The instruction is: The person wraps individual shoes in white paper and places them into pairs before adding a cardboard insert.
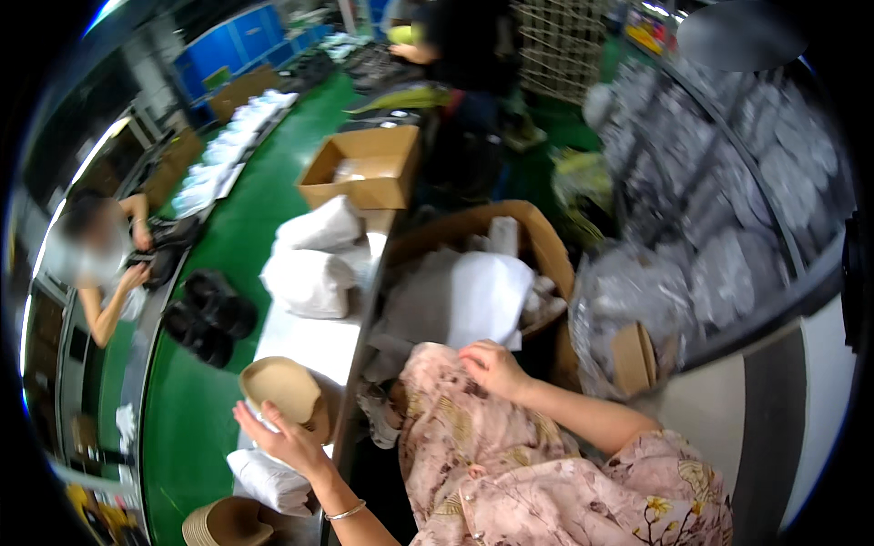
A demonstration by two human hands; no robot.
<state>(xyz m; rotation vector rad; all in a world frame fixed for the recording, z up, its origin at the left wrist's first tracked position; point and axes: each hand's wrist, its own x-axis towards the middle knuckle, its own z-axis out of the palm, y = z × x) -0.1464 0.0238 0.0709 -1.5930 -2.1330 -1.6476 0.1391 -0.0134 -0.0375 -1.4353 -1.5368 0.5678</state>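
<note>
My left hand point(289, 444) is at the bench, its fingers stretched out and apart, beside a tan moulded cardboard form point(284, 389) with a rounded rim. It overlaps the form's near side; whether they touch I cannot tell. Something white shows by its fingers. Below it lies a white wrapped bundle point(269, 480), and nearer still a stack of similar tan forms point(228, 522). My right hand point(496, 366) is at my knee, over the pink floral cloth point(455, 400), its fingers curled together. What they hold, if anything, is hidden.
Two white wrapped bundles point(309, 282) and an open cardboard box point(360, 173) stand farther along the bench. A large carton point(551, 241) with white sheets is beside my knees. Black shoes point(208, 317) lie on the green surface. Bagged goods point(719, 182) fill the right. A person works at left.
</note>
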